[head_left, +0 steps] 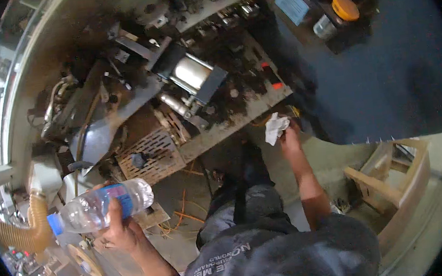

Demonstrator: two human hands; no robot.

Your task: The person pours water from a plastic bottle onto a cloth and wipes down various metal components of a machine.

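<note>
My left hand (pixel 118 227) is wrapped round a clear plastic water bottle (pixel 91 210), held out at the lower left. The bottle lies on its side in the air, its blue cap (pixel 55 224) toward the left, with a blue label round its middle. On the right, my right hand (pixel 288 135) grips a crumpled white cloth or paper (pixel 276 128); which of the two I cannot tell. This hand is just beyond the near edge of the dirty workbench (pixel 260 104), close to the dark table's corner.
On the bench stands a machine with a shiny metal cylinder (pixel 192 75). A rusty slotted plate (pixel 150 157) lies left of it. The dark table (pixel 388 88) carries a jar with an orange lid (pixel 345 7). A wooden frame (pixel 392 174) stands lower right; a ribbed hose (pixel 37 224) hangs far left.
</note>
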